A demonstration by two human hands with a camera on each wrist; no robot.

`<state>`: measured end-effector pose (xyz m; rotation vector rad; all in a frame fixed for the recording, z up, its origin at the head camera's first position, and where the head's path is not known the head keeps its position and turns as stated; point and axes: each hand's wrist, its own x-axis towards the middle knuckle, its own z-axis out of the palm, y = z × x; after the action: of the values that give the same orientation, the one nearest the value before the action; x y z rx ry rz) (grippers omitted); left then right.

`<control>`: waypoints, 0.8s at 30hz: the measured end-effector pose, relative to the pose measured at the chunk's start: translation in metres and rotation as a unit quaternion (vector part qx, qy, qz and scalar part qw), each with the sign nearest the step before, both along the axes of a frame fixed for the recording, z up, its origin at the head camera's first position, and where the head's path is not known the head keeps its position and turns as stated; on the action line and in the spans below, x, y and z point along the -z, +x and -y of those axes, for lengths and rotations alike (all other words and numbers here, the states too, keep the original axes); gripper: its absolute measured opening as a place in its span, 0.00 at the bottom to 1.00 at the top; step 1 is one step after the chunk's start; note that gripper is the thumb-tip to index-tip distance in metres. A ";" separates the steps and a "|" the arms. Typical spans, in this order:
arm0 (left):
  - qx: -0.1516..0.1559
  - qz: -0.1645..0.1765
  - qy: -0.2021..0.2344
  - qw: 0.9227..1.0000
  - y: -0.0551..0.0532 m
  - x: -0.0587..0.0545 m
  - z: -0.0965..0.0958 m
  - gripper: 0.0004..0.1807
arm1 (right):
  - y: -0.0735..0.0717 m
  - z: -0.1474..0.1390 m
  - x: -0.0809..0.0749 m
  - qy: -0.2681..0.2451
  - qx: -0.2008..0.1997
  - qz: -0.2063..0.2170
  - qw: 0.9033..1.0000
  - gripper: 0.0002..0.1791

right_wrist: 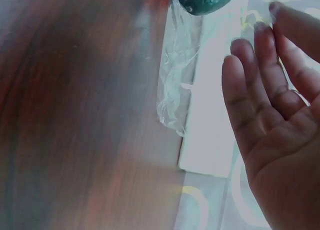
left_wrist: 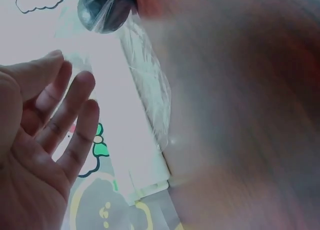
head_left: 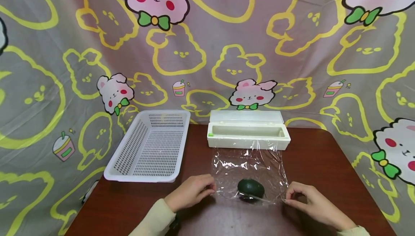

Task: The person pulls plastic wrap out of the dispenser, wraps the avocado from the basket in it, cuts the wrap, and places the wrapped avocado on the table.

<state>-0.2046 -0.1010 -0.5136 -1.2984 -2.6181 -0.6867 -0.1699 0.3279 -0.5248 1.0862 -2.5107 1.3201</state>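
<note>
A sheet of clear plastic wrap (head_left: 227, 171) stretches toward me from the white wrap dispenser (head_left: 248, 143), whose lid stands open. Its near left corner is pinched by my left hand (head_left: 193, 191), thumb against forefinger. On the opposite side my right hand (head_left: 309, 201) pinches the near right corner. Between the hands, a dark green oval fruit, seemingly an avocado (head_left: 251, 188), lies under the wrap. In the left wrist view, the remaining fingers of my left hand (left_wrist: 45, 125) are loosely bent. My right hand (right_wrist: 275, 100) shows its other fingers fairly straight in the right wrist view.
A white perforated plastic basket (head_left: 176, 156) stands on the brown table (head_left: 308, 160), left of the dispenser. Behind the table and along its sides hangs a grey curtain (head_left: 207, 34) printed with cartoon animals.
</note>
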 end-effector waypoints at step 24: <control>-0.119 -0.030 0.080 0.989 -0.020 0.001 -0.015 0.06 | -0.033 0.020 -0.011 0.027 0.182 0.025 0.983 0.11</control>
<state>-0.2249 -0.0859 -0.5147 -0.9277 -2.5520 -0.7849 -0.2030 0.3077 -0.5141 0.5645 -2.6285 1.1927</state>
